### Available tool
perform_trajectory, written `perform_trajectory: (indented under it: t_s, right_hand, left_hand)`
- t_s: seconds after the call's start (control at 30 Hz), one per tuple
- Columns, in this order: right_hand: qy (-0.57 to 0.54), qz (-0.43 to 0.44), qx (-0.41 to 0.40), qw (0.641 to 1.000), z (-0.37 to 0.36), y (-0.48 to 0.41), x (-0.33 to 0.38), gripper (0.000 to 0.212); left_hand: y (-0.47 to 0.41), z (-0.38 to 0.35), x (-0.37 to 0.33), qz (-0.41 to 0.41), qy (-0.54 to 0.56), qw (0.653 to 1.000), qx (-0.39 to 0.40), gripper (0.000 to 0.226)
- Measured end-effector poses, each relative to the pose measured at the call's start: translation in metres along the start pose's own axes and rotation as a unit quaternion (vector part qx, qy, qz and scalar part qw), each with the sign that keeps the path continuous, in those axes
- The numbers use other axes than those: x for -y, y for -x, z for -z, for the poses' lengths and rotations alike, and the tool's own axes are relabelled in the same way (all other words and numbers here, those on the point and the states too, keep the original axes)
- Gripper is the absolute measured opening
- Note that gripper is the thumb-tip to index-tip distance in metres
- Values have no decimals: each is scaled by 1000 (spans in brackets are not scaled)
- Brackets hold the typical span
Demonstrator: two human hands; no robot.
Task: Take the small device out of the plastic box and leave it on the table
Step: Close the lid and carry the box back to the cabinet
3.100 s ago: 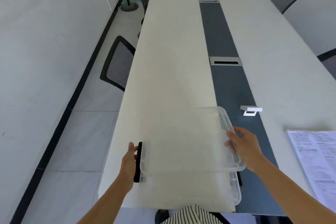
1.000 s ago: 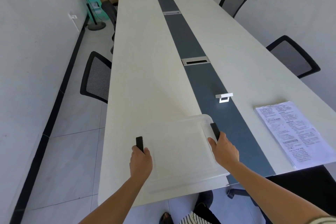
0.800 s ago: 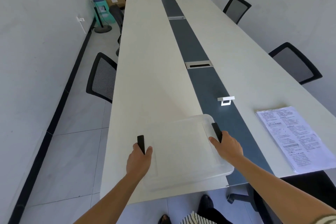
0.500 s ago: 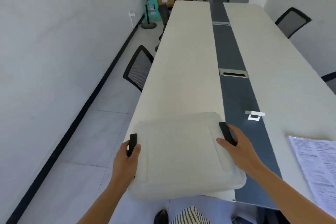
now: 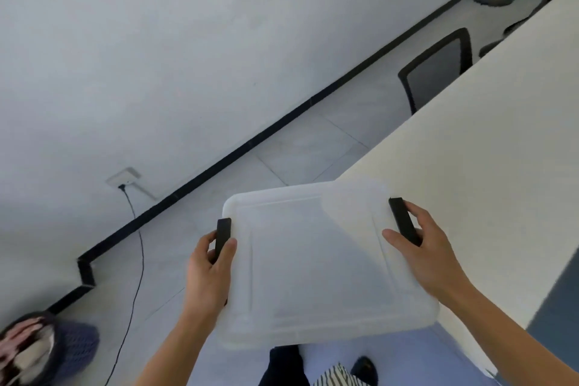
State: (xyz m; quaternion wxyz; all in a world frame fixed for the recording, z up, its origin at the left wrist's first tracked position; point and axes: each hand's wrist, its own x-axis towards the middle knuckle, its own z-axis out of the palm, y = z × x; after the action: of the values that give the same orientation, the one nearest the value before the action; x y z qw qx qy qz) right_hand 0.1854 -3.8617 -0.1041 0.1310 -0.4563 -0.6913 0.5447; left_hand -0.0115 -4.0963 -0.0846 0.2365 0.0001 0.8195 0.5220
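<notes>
A translucent plastic box (image 5: 316, 260) with its lid on hangs in the air, mostly past the table's near left corner and above the floor. My left hand (image 5: 210, 263) grips the black clip on its left side. My right hand (image 5: 423, 254) holds the black clip on its right side, fingers wrapped around it. The small device is not visible; the cloudy lid hides whatever is inside.
The cream table (image 5: 488, 141) runs off to the upper right. A black mesh chair (image 5: 438, 69) stands beside it. A wall socket (image 5: 125, 177) with a black cable is at left, and a dark basket (image 5: 44, 351) sits at the lower left on the floor.
The closed box has been carried left off the table, over the floor. The view has swung left toward the wall. Both hands keep their hold on the clips.
</notes>
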Motion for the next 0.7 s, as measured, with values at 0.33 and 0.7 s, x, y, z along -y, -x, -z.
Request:
perform_trajectory:
  t_s: [0.33,0.7]
  right_hand:
    - [38,54,77,995,-148,-43,76,52]
    - [25,34,11,999,-215,-131,128,58]
  left_hand:
    - [-78,124,12,7,61,995,-85,26]
    - [-237,140,-44,-18,15,1000,-15,36]
